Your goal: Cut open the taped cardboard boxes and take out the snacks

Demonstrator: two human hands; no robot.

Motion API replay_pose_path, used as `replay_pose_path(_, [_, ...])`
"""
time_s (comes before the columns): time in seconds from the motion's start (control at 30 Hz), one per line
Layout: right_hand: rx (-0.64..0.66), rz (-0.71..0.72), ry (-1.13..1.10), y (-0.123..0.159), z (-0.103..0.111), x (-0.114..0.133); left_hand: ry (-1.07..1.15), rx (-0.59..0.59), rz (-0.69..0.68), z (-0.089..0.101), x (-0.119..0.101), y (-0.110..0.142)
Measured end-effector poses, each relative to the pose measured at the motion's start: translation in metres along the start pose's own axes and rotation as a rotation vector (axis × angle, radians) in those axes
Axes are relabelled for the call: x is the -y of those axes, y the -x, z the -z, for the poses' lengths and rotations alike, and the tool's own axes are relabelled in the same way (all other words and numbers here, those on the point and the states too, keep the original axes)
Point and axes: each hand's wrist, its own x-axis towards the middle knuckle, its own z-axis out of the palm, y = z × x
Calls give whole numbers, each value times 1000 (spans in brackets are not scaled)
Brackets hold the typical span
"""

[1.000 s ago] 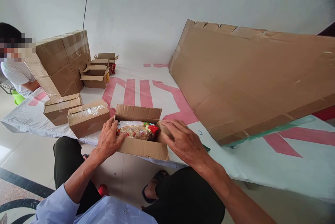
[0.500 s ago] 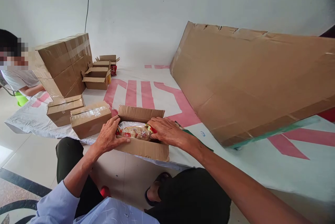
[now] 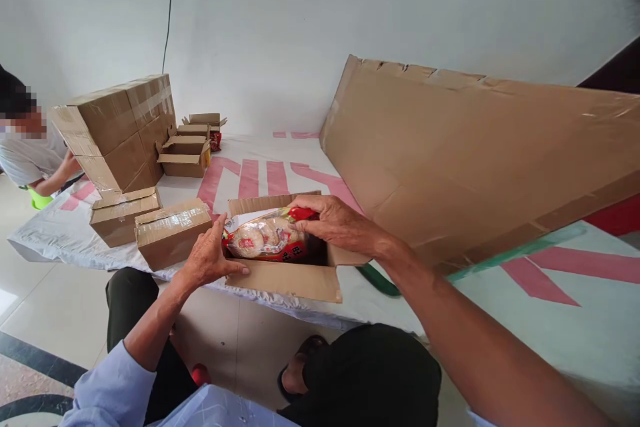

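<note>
While in carton (image 3: 287,282), packet (image 3: 265,238) in right hand (image 3: 343,222)

Apparently a packing workspace: taped cartons (image 3: 120,130) stacked on a cloth-covered table (image 3: 250,148).

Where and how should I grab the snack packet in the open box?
Probably best to pinch the snack packet by its red right end, from above and the right, as the right hand does. That end looks tilted up towards the open top of the box; the other end sits close by the left hand.
</note>
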Motion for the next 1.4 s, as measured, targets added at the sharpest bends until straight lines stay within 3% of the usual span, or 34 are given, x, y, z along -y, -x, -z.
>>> replay_pose_path(0.13, [27,-34,-81,-13,21,10,91,-16,-39,20,-10,-21])
replay_pose_path(0.23, [59,-81,-186,-23,22,4,62,31,-69,34,-24,-38])
replay_pose_path(0.33, [26,-126,-307,-24,8,-18,71,59,-84,37,-31,-45])
replay_pose_path(0.5, [-115,-180,-324,3,-32,-79,164,-40,-36,32,-18,-38])
replay_pose_path(0.67, [-124,-169,-153,36,-59,-110,666,-252,96,28,-9,-34])
replay_pose_path(0.8, [-129,-146,-2,35,-57,-104,896,-322,148,24,-11,-35])
replay_pose_path(0.87, [-207,-110,16,25,-54,-94,946,-339,144,21,-13,-38])
replay_pose_path(0.97, [-309,-74,-213,4,-56,-71,1038,-352,136,13,-15,-46])
replay_pose_path(1.1, [-178,-117,-621,-26,-67,-41,1170,-358,114,6,-18,-59])
replay_pose_path(1.3, [-272,-112,-763,-72,-73,-35,1203,-206,114,25,-4,-73])
replay_pose_path(1.4, [-298,-106,-815,-96,-74,-37,1213,-211,159,34,7,-83])
